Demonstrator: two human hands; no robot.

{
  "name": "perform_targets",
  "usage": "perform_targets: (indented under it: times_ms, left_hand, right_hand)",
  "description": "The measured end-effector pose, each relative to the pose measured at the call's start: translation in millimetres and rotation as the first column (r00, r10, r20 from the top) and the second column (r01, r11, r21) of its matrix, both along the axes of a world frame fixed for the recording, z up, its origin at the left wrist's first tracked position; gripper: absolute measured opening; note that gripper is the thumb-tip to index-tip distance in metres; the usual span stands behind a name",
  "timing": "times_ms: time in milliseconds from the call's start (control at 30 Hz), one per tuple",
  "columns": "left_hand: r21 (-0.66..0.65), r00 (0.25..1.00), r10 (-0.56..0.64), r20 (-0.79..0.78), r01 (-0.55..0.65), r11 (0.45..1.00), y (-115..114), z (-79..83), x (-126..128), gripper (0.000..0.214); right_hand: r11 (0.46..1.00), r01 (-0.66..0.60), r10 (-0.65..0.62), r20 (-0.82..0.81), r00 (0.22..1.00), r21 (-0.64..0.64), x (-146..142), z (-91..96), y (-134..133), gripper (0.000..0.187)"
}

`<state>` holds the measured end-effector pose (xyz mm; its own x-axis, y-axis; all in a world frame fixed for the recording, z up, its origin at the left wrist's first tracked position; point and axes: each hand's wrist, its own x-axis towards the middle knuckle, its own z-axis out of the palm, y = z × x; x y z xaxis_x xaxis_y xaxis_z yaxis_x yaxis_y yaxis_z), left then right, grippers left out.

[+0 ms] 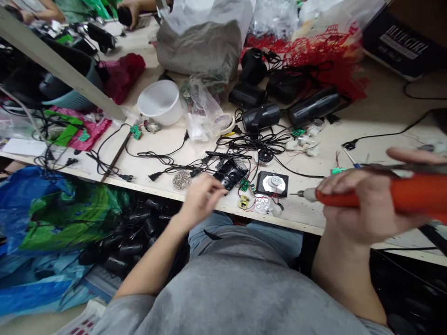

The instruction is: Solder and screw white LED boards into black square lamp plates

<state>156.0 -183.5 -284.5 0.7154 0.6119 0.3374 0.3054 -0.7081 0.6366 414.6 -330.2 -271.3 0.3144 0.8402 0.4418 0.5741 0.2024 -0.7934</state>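
Observation:
My right hand (359,204) grips an orange-red electric screwdriver (394,197), its thin bit pointing left toward a square black part with a silver motor (274,182). My left hand (204,197) has its fingers curled together beside an opened black housing (232,172); whatever they pinch, if anything, is hidden. Just left of that hand sits a round heap of small screws (182,180). Between my hands lie a green circuit board (244,185), a yellow component (244,201) and a white round part (263,204) with thin red wires.
Black cylindrical housings (260,116) and tangled black cords (244,144) lie behind. A white bowl (160,102) and a plastic bag (206,109) stand back left. A slanted post (66,65) crosses the left. A dark box (401,42) is back right. Another person's hand (131,11) shows at the top.

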Motion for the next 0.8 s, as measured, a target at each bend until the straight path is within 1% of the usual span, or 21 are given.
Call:
perform_targets:
  times_ms: [33,100,133,200,233,300,367,400,500,600,700,800]
  left_hand:
    - [0.019,0.996,-0.085,0.032,0.085,0.996,-13,-4.0,15,0.014]
    - [0.034,0.979,-0.187,0.075,0.185,0.982,-35,-11.9,40,0.014]
    - [0.034,0.973,-0.214,0.085,0.212,0.977,-43,-15.0,49,0.015]
    - [0.025,0.965,-0.245,0.095,0.243,0.970,-51,-18.6,61,0.016]
    - [0.024,0.962,-0.256,0.098,0.255,0.967,-52,-19.0,64,0.016]
    - [0.026,0.955,-0.275,0.107,0.274,0.961,-51,-17.9,67,0.015]
    - [0.030,0.951,-0.288,0.112,0.287,0.958,-49,-15.6,67,0.014]
    - [0.031,0.951,-0.291,0.109,0.289,0.957,-48,-14.6,67,0.015]
    - [0.037,0.953,-0.286,0.097,0.284,0.958,-48,-13.1,68,0.016]
    - [0.050,0.949,-0.299,0.098,0.295,0.954,-49,-14.3,70,0.017]
    - [0.065,0.935,-0.337,0.108,0.332,0.941,-50,-16.3,73,0.018]
    - [0.053,0.924,-0.363,0.117,0.359,0.932,-50,-17.4,78,0.019]
  right_hand:
    - [1.000,-0.004,0.004,-0.005,1.000,-0.002,-2,2.8,-6,0.033]
    - [1.000,-0.007,0.007,-0.011,1.000,-0.009,-7,11.0,-17,0.035]
    - [1.000,-0.008,0.008,-0.014,1.000,-0.011,-11,15.9,-21,0.036]
    - [1.000,-0.017,0.017,-0.038,0.999,-0.007,-22,26.1,-25,0.034]
    - [1.000,-0.014,0.014,-0.068,0.998,0.004,-29,30.6,-25,0.034]
    - [0.999,0.017,-0.010,-0.151,0.988,0.045,-43,36.8,-22,0.040]
    - [0.994,0.053,-0.031,-0.225,0.974,0.091,-52,39.3,-16,0.045]
    - [0.992,0.056,-0.026,-0.249,0.968,0.115,-54,39.4,-14,0.044]
    - [0.980,0.004,0.053,-0.278,0.959,0.201,-54,40.3,-7,0.036]
    - [0.955,-0.020,0.109,-0.284,0.953,0.297,-55,47.6,-3,0.024]
    - [0.937,0.047,0.072,-0.322,0.944,0.346,-60,58.7,2,0.016]
    - [0.924,0.123,0.023,-0.374,0.927,0.362,-61,62.6,5,0.018]
